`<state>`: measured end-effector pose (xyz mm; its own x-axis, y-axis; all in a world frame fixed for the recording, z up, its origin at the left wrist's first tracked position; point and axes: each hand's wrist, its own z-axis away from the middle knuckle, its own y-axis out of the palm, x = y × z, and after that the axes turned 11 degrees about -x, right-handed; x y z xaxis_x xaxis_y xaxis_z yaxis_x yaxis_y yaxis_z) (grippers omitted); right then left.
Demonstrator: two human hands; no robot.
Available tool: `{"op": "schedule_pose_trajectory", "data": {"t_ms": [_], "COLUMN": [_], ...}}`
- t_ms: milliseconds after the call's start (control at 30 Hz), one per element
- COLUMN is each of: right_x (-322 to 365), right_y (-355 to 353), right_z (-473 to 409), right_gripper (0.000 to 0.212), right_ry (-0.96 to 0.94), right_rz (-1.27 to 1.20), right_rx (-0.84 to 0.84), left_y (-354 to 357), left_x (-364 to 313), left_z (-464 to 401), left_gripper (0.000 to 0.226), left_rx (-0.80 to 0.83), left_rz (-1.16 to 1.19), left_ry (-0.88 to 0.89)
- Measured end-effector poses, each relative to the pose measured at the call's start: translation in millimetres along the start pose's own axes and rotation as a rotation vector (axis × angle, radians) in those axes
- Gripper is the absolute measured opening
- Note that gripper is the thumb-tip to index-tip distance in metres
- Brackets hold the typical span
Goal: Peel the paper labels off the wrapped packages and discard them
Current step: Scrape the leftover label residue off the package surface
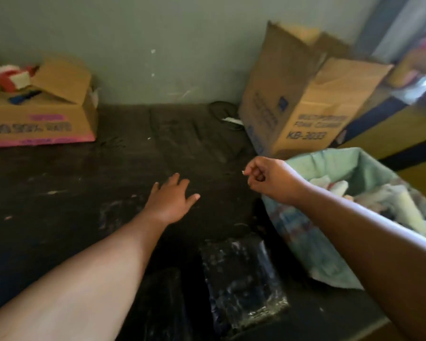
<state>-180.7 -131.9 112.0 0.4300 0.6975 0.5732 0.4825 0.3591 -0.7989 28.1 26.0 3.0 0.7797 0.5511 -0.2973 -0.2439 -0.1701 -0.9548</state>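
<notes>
- Your right hand [263, 179] is curled, pinching a small pale scrap of label [243, 172] at the fingertips, just short of the lined bin [330, 159]. Let go too early and the scrap may fall on the dark tabletop [59, 193] instead.
- Your left hand [172, 198] is spread flat over the tabletop, holding nothing.
- The wrapped package [241, 274] lies near you, below both hands; a careless forearm could nudge it off the edge.
- Sticky paper may cling to your fingers.
- Cardboard boxes [303, 114] stand behind.

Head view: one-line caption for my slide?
Right hand pinches a paper scrap beside the lined bin; left hand open.
</notes>
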Motion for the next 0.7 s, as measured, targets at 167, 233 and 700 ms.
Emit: {"op": "schedule_pose_trajectory", "data": {"t_ms": [167, 233, 700], "right_x": [-65.9, -71.9, -176.6], "right_y": [-106.0, -116.9, -217.3], "right_z": [20.9, 22.0, 62.3], "right_gripper": [0.016, 0.017, 0.016], "right_ry": [0.096, 0.121, 0.323], "right_rz": [0.183, 0.213, 0.300], "right_rx": [-0.084, -0.059, -0.249], "left_y": [8.1, 12.4, 82.5], "left_x": [-152.0, -174.6, -340.4], "left_z": [-20.1, -22.7, -24.5], "left_gripper": [0.069, 0.071, 0.079], "left_rx": [0.016, -0.002, 0.151], "left_rz": [0.104, 0.132, -0.076], "left_ry": [0.235, 0.275, 0.418]}}
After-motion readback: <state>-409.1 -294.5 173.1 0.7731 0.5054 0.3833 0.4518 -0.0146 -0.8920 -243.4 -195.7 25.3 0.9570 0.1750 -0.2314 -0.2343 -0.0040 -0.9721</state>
